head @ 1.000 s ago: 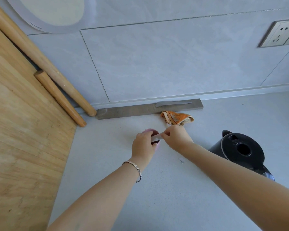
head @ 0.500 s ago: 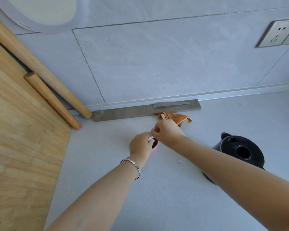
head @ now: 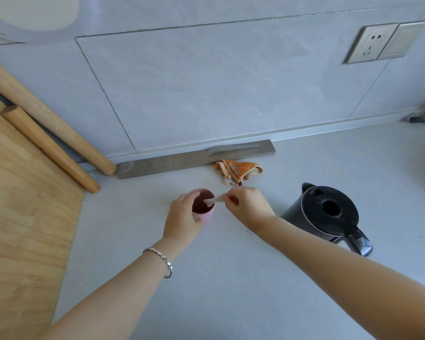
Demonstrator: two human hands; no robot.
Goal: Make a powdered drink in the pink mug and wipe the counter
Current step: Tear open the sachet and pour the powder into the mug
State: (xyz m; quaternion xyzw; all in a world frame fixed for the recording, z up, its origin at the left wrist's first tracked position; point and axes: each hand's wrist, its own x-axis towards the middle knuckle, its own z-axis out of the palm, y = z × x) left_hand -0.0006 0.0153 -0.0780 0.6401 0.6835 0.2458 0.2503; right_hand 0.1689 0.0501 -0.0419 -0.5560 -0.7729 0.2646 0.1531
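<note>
pink mug (head: 207, 215) partly behind left hand (head: 182, 217), sachet (head: 215, 199) blurred, board (head: 22, 229) cropped left

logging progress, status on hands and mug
Left hand grips pink mug. Right hand pinches pale packet at its mouth. Orange cloth lies apart, nothing blocking.

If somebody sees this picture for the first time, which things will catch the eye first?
The two hands meet at the middle of the counter: the left hand grips the pink mug, and the right hand pinches a small white packet tipped over its rim. A black kettle stands to the right, and a crumpled orange cloth lies behind the mug.
</note>
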